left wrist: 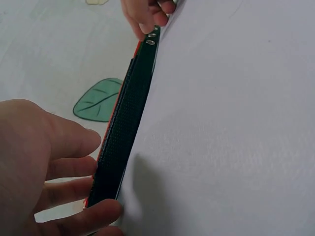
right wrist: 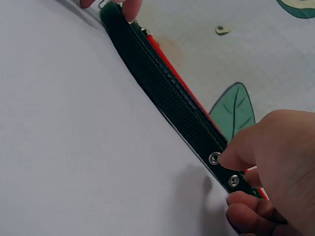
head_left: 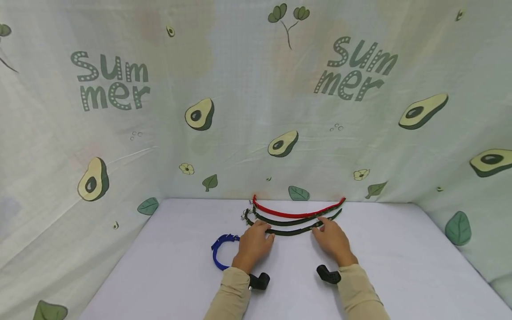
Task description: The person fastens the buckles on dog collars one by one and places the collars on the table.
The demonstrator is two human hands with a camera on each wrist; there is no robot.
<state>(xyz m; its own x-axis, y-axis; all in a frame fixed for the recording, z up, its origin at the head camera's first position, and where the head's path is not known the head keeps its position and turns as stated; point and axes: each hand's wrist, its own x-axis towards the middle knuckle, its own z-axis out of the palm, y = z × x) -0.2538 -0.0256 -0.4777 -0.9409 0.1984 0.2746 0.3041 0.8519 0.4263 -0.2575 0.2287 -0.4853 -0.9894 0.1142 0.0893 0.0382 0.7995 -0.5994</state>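
A dark green pet collar (head_left: 291,232) with metal eyelets lies stretched out across the table, nearest to me of three collars. Near its buckle end, my left hand (head_left: 254,245) holds it, thumb and fingers on either side of the strap. Toward the eyelet end, my right hand (head_left: 334,241) pinches the same strap, its thumb beside an eyelet (right wrist: 215,158). Just behind runs another dark collar (head_left: 280,223), and farthest back a red collar (head_left: 298,216). Their buckle ends gather at the left. A closed blue collar (head_left: 216,255) forms a loop left of my left hand, which partly hides it.
All collars lie on a white tabletop (head_left: 168,266). A pale cloth (head_left: 240,80) printed with avocados and leaves hangs behind the table's back edge and along both sides. A black wrist device (head_left: 329,275) sits at my right wrist, another (head_left: 260,281) at my left.
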